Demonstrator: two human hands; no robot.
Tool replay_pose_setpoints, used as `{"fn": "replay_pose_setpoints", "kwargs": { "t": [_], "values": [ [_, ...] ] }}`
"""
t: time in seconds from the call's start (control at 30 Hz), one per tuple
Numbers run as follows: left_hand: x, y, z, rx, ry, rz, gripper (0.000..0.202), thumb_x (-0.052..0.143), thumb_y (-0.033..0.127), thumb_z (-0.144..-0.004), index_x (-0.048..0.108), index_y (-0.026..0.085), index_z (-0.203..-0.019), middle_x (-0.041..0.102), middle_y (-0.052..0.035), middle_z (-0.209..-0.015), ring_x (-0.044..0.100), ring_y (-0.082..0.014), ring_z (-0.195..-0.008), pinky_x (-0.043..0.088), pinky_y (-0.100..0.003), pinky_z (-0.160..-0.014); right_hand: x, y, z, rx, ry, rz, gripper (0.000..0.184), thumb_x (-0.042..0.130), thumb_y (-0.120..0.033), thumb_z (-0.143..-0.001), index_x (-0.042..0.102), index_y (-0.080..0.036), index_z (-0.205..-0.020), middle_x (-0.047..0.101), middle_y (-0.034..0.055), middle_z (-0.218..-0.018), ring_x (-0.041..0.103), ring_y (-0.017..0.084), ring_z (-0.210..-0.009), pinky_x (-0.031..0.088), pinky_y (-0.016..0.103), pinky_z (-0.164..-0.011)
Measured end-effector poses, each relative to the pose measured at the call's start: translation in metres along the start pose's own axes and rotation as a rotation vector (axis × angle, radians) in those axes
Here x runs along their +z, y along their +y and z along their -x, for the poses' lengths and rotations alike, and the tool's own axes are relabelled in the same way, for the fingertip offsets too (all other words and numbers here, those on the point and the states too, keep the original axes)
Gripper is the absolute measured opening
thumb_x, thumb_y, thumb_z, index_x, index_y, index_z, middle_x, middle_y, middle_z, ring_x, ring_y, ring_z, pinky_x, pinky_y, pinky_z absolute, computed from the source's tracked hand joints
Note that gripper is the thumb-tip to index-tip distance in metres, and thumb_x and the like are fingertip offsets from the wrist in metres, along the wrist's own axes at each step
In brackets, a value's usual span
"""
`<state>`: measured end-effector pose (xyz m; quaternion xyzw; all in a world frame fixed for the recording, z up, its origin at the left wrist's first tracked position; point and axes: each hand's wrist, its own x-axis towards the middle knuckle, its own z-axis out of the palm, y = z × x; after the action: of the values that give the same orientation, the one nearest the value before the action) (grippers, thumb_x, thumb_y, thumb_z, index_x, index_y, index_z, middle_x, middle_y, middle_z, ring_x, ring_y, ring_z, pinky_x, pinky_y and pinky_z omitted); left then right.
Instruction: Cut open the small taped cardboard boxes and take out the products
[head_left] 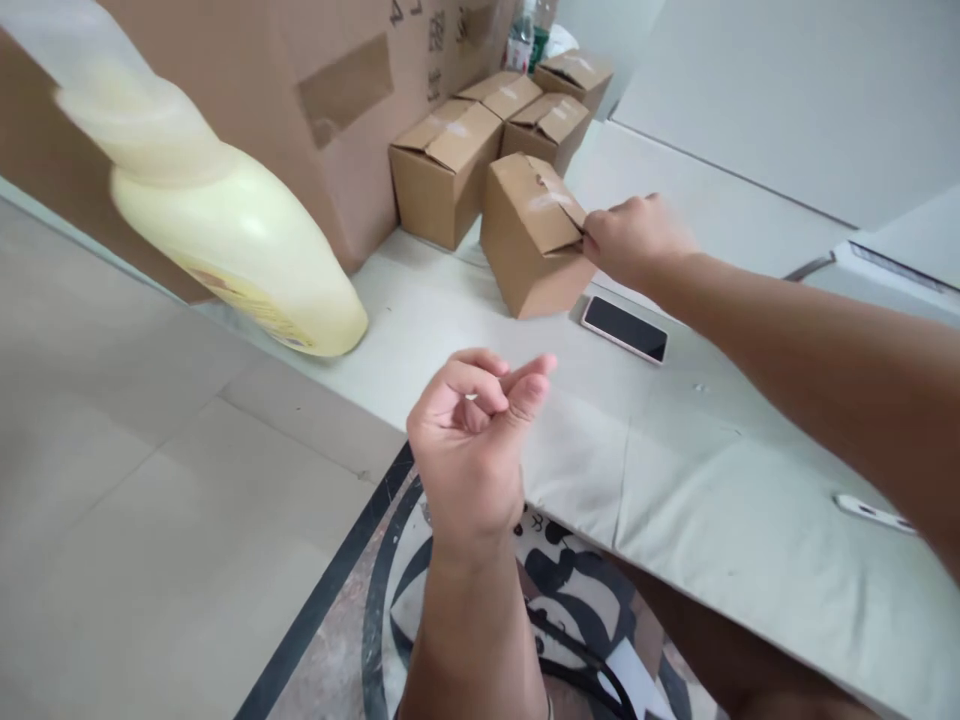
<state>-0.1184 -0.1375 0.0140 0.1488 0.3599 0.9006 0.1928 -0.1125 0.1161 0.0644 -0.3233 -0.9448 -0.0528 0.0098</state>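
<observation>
A small brown cardboard box, taped along its top, stands tilted over the white-covered surface. My right hand is closed on the near right end of its top, by the flap; part of the grip is hidden behind the fingers. Lower down, in the middle of the view, is my left hand, apart from the box. Its fingers are curled in toward the thumb, and nothing shows between them. A dark-screened phone lies just below the box and my right hand.
Several similar taped boxes stand behind, beside a large carton. A yellow bottle looms at left, close to the camera. Plastic bottles stand at the back. A white strip-shaped item lies at right. Below is a panda-patterned mat.
</observation>
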Motion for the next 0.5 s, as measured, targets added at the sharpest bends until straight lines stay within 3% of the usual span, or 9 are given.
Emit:
{"fn": "replay_pose_setpoints", "kwargs": {
  "t": [0.1, 0.2, 0.3, 0.4, 0.47, 0.5],
  "values": [
    [0.001, -0.004, 0.002, 0.078, -0.039, -0.094, 0.046, 0.096, 0.024, -0.073, 0.052, 0.016, -0.063, 0.06, 0.0053, -0.088, 0.077, -0.0081, -0.087, 0.069, -0.025, -0.094, -0.001, 0.042, 0.086, 0.005, 0.03, 0.239, 0.031, 0.042, -0.027, -0.1, 0.07, -0.015, -0.093, 0.076, 0.0134, -0.093, 0.069, 0.024, -0.086, 0.046, 0.036, -0.074],
    [0.003, -0.016, 0.003, 0.115, -0.091, -0.208, 0.047, 0.095, 0.03, -0.075, 0.052, 0.016, -0.064, 0.06, 0.0034, -0.096, 0.078, -0.013, -0.098, 0.066, -0.032, -0.102, 0.012, 0.085, 0.18, -0.013, 0.181, 0.225, 0.037, 0.044, -0.04, -0.1, 0.076, -0.022, -0.099, 0.079, 0.0084, -0.084, 0.072, 0.024, -0.077, 0.041, 0.035, -0.061],
    [0.011, -0.03, 0.007, 0.091, -0.143, -0.282, 0.044, 0.098, 0.035, -0.07, 0.058, 0.017, -0.065, 0.063, 0.002, -0.1, 0.077, -0.012, -0.091, 0.067, -0.03, -0.098, 0.033, 0.123, 0.266, 0.098, 0.332, 0.046, 0.028, 0.054, -0.047, -0.096, 0.077, -0.03, -0.095, 0.082, 0.0045, -0.089, 0.077, 0.026, -0.083, 0.051, 0.039, -0.068],
    [0.022, -0.038, 0.014, -0.007, -0.207, -0.311, 0.039, 0.101, 0.039, -0.063, 0.068, 0.023, -0.073, 0.07, 0.0019, -0.101, 0.073, -0.0089, -0.08, 0.067, -0.021, -0.075, 0.051, 0.156, 0.333, 0.314, 0.466, -0.095, 0.02, 0.056, -0.051, -0.09, 0.072, -0.04, -0.09, 0.081, 0.0001, -0.091, 0.077, 0.029, -0.081, 0.056, 0.047, -0.075],
    [0.028, -0.036, 0.019, -0.055, -0.278, -0.278, 0.037, 0.096, 0.055, -0.066, 0.072, 0.033, -0.084, 0.075, 0.0039, -0.103, 0.074, -0.0119, -0.089, 0.065, -0.019, -0.066, 0.06, 0.181, 0.365, 0.457, 0.512, -0.117, 0.018, 0.055, -0.048, -0.088, 0.07, -0.041, -0.093, 0.08, 0.0022, -0.094, 0.075, 0.031, -0.079, 0.057, 0.053, -0.081],
    [0.03, -0.033, 0.02, -0.021, -0.289, -0.264, 0.036, 0.09, 0.063, -0.071, 0.072, 0.038, -0.09, 0.076, 0.0062, -0.107, 0.073, -0.0132, -0.103, 0.065, -0.019, -0.07, 0.064, 0.194, 0.378, 0.533, 0.5, -0.128, 0.018, 0.054, -0.046, -0.087, 0.069, -0.04, -0.096, 0.079, 0.0046, -0.098, 0.074, 0.032, -0.081, 0.056, 0.055, -0.086]
  ]
}}
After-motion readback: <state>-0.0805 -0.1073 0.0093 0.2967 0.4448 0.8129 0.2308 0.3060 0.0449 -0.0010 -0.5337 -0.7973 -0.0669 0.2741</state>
